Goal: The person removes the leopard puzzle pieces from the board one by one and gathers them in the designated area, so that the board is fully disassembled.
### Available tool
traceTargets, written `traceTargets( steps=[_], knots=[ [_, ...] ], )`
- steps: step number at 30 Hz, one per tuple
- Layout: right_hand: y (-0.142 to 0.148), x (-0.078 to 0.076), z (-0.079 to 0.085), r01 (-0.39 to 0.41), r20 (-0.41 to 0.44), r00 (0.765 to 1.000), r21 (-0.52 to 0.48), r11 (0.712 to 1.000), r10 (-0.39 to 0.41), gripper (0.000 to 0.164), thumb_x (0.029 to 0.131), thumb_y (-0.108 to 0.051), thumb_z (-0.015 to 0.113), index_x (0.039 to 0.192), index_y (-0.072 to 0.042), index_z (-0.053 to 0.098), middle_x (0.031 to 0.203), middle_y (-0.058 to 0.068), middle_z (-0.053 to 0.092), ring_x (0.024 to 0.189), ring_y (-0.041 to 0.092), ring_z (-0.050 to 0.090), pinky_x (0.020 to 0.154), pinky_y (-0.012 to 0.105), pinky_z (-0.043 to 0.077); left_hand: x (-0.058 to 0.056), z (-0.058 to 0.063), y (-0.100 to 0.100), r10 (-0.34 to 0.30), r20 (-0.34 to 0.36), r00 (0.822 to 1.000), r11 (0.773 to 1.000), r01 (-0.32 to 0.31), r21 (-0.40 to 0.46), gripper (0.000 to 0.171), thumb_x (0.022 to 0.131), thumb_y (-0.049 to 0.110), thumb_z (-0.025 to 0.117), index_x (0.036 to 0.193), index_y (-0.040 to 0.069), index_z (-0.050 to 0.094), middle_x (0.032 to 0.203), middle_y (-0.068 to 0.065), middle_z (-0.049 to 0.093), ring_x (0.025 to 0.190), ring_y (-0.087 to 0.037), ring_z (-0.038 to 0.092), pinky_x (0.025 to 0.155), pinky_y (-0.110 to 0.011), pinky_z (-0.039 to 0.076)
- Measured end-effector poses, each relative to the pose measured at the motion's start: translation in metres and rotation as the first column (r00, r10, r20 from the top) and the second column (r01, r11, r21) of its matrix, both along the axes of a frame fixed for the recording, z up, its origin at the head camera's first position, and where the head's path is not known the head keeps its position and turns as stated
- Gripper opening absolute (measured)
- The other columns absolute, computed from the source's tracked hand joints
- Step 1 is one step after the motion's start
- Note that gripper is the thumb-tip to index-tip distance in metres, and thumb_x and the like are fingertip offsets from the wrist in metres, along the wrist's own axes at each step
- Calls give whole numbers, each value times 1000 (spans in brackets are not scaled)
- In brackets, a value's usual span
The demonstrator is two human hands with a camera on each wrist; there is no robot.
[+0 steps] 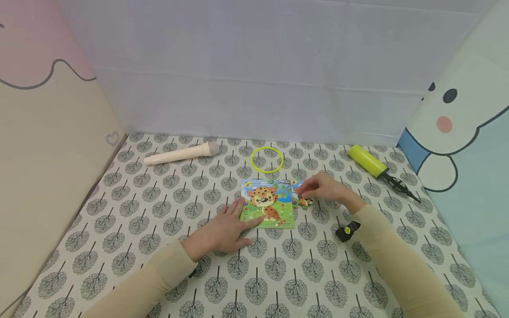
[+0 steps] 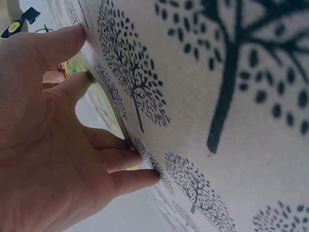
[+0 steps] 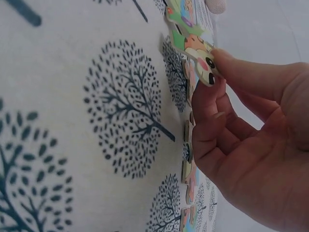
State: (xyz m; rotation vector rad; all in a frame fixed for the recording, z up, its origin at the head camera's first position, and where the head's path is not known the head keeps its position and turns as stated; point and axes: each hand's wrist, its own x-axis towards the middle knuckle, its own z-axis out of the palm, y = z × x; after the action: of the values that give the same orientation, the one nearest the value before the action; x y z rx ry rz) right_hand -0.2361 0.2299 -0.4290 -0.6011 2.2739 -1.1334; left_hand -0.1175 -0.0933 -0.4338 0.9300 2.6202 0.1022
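Note:
A square picture board (image 1: 284, 216) with a cartoon leopard on grass lies mid-table. My left hand (image 1: 220, 225) rests with spread fingers on its left side and the cloth beside it; in the left wrist view the fingertips (image 2: 135, 159) touch the cloth along the board's edge. Just right of the board lie jigsaw pieces (image 1: 295, 184) with blue sky and leopard parts. My right hand (image 1: 328, 189) pinches a jigsaw piece (image 3: 200, 60) between thumb and fingers. That piece shows part of a face and some green, and is tilted up. Several other pieces (image 3: 187, 164) lie flat behind the fingers.
At the back left lies a pale microphone-shaped thing (image 1: 183, 153). A yellow-green ring (image 1: 253, 167) lies behind the board. A yellow-green hand pump (image 1: 367, 161) with a black nozzle lies at the back right. Pale fabric walls (image 1: 254, 88) stand behind and on both sides.

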Motion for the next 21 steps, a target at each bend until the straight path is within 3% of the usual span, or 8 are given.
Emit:
traceTargets(
  steps=[3,8,21],
  knots=[
    [-1,0,-2,1,13,1000,-19,1000,0,18,86,-4,69,103,2,70,96,10,70,86,24,65,77,31,54,0,0,0,-1,-1,1000,1000,1,-2,66,94,54,49,151,39,21,151,-34,0,139,-45,3,106,-62,17],
    [-2,3,-4,-22,-56,998,-20,1000,21,15,86,-1,68,101,3,70,94,10,70,85,23,65,76,31,55,0,0,1,-1,-3,1000,1000,1,-2,66,94,54,49,152,38,21,151,-34,1,139,-45,3,106,-62,18],
    [-8,10,-6,21,-219,976,165,986,16,11,86,-11,72,96,-6,71,89,-1,67,79,14,62,73,32,54,1,0,1,-4,-27,1000,1000,3,-11,65,94,55,48,151,39,22,151,-33,4,140,-43,4,106,-62,20]
  ],
)
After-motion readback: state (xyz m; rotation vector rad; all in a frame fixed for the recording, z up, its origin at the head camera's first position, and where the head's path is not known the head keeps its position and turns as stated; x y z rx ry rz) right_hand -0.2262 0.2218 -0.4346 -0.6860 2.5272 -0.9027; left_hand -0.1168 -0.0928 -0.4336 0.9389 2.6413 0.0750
